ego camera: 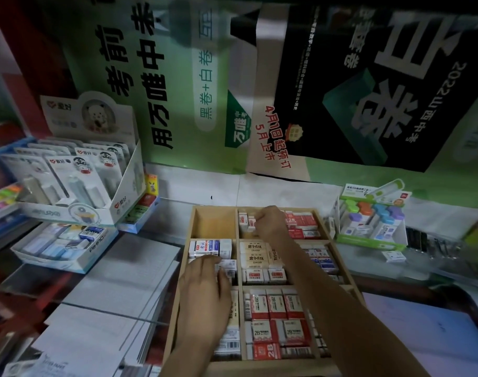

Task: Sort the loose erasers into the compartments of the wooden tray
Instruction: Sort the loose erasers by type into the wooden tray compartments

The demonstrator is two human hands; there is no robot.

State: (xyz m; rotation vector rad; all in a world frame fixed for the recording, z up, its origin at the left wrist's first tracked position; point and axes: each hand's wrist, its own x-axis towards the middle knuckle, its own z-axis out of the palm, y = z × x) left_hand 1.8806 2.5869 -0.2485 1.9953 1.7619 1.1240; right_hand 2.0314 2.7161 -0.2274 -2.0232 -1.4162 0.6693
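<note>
my right hand (270, 223) is curled round a small red-and-white eraser (250, 223) in the tray's (213, 208) far middle cell. my left hand (202, 292) lies flat, fingers straight, on the erasers (228, 268) in the tray's left middle cell.

what worries me: my right forearm crosses low over the tray's centre cell, so pulling back carelessly could drag the stacked ones there out of line. if i let go while the eraser is skewed, it may ride up on its neighbour and not sit flat. leaning on my left hand could shove that row crooked.

the eraser seems to have its long axis running from the tray's near edge to its far edge, a short end toward the far wall. it's too blurred to tell which face is up.
</note>
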